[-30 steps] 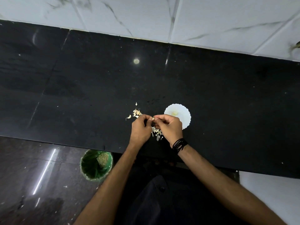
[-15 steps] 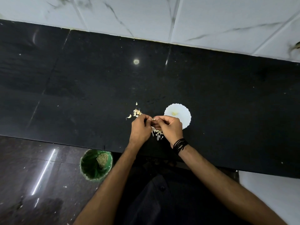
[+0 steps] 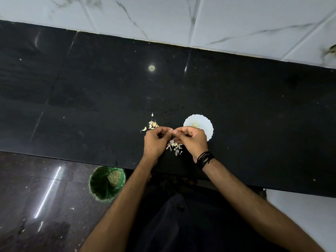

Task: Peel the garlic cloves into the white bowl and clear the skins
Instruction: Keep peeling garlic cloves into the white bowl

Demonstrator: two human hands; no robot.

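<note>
Left hand [image 3: 156,140] and right hand [image 3: 192,139] curled, fingertips pinching one garlic clove [image 3: 173,131] between them; skins [image 3: 175,146] heaped beneath; white bowl [image 3: 205,124] just beside.

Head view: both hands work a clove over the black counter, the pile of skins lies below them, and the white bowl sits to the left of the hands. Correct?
Not quite. The head view shows the white bowl to the right of the hands, partly behind the right hand. The unpeeled cloves lie beside the left hand. The rest holds.
</note>
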